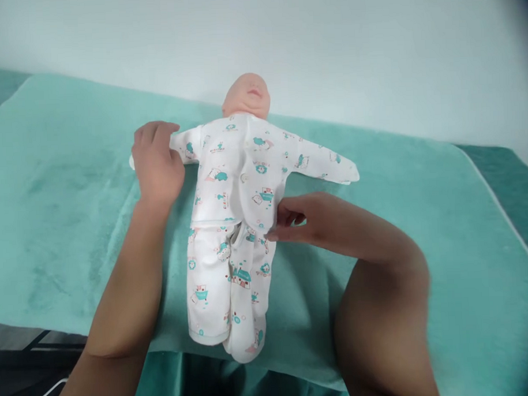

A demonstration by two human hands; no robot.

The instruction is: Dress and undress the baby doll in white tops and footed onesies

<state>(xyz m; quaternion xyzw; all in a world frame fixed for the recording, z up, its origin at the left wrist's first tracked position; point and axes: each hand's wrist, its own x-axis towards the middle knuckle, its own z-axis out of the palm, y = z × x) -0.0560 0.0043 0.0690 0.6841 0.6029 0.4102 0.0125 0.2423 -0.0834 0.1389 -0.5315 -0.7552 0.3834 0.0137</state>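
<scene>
A baby doll (pixel 250 94) lies on its back, its head toward the wall. It is dressed in a white printed baby shirt (pixel 221 159) and matching pants (pixel 208 275). My left hand (pixel 157 161) is closed over the sleeve at the picture's left, whose white end shows beyond my fingers. At the shirt's lower edge on the other side, my right hand (pixel 297 219) pinches the hem between thumb and fingers. The other sleeve (pixel 323 161) stretches out to the right. Below the hem, a fold gapes at the middle of the pants.
A green plush cover (pixel 73 199) is spread under the doll. The pale wall (pixel 328 51) rises directly behind it. The cover's front edge runs below the doll's feet, with dark framework (pixel 31 356) at the lower left.
</scene>
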